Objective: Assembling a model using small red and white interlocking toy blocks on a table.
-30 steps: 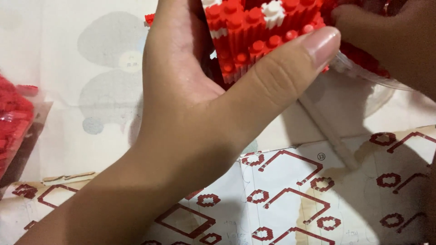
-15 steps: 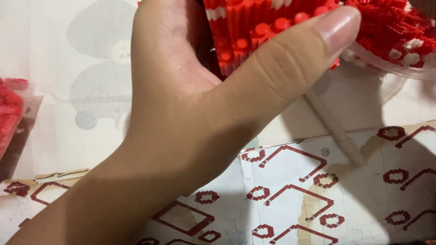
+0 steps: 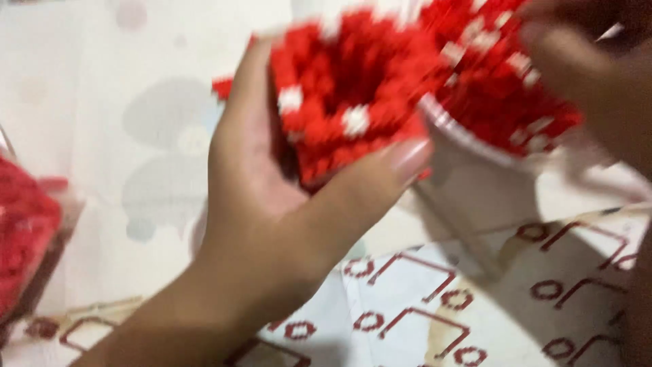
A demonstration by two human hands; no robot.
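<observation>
My left hand (image 3: pixel 272 224) grips a red block model (image 3: pixel 339 109) built of small studded bricks with a few white ones, thumb across its lower front edge. To its right sits a clear shallow dish (image 3: pixel 475 146) heaped with loose red and white bricks (image 3: pixel 506 81). My right hand (image 3: pixel 598 75) hovers over that dish at the top right, blurred; whether it holds a brick cannot be made out.
A clear bag of red bricks (image 3: pixel 27 238) lies at the left edge. A printed instruction sheet (image 3: pixel 475 306) with red diagrams covers the lower right. A pale cloth with faint cartoon prints (image 3: pixel 156 149) lies underneath everything.
The view has shifted down, so the model and the dish of bricks now show more fully. My right hand has come back in at the top right, over the dish.
</observation>
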